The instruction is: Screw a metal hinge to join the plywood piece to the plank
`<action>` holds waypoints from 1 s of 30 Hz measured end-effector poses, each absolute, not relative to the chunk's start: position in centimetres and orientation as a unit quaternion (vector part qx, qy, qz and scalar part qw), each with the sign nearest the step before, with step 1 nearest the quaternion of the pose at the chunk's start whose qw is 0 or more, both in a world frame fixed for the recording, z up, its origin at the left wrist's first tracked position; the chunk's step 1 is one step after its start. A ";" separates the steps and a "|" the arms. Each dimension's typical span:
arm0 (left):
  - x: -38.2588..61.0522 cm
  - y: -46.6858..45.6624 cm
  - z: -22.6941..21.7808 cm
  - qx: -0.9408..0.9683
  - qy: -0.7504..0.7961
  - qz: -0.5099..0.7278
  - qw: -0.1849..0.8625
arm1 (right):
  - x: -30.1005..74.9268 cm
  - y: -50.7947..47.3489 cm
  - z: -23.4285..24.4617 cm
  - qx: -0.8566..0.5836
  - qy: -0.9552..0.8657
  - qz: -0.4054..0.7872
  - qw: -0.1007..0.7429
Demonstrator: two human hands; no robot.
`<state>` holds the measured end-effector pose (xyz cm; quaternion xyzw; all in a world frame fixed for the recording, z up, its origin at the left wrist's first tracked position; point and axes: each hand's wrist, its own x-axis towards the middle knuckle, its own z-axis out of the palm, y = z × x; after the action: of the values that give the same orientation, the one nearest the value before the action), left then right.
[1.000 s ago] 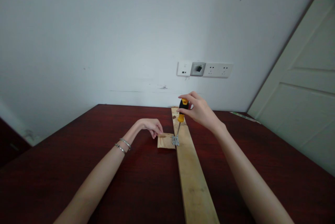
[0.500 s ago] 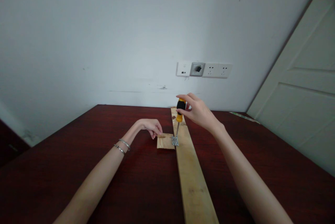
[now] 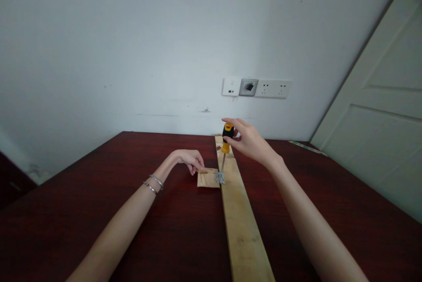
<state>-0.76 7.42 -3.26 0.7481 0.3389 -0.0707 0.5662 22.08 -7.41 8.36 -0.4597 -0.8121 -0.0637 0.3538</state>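
Note:
A long wooden plank (image 3: 242, 220) lies lengthwise on the dark red table. Against its left edge rests a small wooden board (image 3: 207, 180), and a metal hinge (image 3: 220, 177) spans the seam between them. My right hand (image 3: 245, 137) grips the handle of a yellow and black screwdriver (image 3: 227, 135) with thumb and fingers. The screwdriver stands nearly upright, its tip down at the hinge's plank side; any screw under it is too small to make out. With fingers bent, my left hand (image 3: 191, 160) pinches the far left corner of the small board.
The table (image 3: 171, 238) reaches back to a white wall with a row of sockets and switches (image 3: 257, 88). A thin printed strip (image 3: 308, 147) lies near the table's far right corner. A white panelled door (image 3: 379, 97) stands at the right.
The fingers of my right hand have shifted slightly on the screwdriver handle, and its yellow top shows more. My left hand and the wood pieces hold their places.

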 end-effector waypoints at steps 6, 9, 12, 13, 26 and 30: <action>-0.8 7.5 -3.3 0.757 0.317 -0.071 0.568 | 22.0 -7.6 8.4 -0.471 -0.807 -0.069 0.350; -0.8 7.6 -3.3 0.755 0.319 -0.070 0.569 | 22.1 -7.4 8.4 -0.453 -0.809 -0.038 0.372; -0.8 7.6 -3.3 0.750 0.328 -0.071 0.570 | 22.1 -7.3 8.4 -0.441 -0.810 -0.019 0.385; -0.8 7.6 -3.3 0.749 0.329 -0.071 0.570 | 22.1 -7.4 8.4 -0.444 -0.810 -0.025 0.383; -0.8 7.6 -3.4 0.752 0.331 -0.073 0.566 | 22.2 -7.0 8.1 -0.479 -0.791 -0.072 0.375; -0.8 7.6 -3.4 0.753 0.322 -0.071 0.569 | 21.9 -7.2 8.2 -0.471 -0.796 -0.078 0.373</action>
<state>-0.81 7.64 -3.43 0.7534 0.3221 -0.0710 0.5688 21.92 -7.25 8.23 -0.4706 -0.7957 -0.0783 0.3733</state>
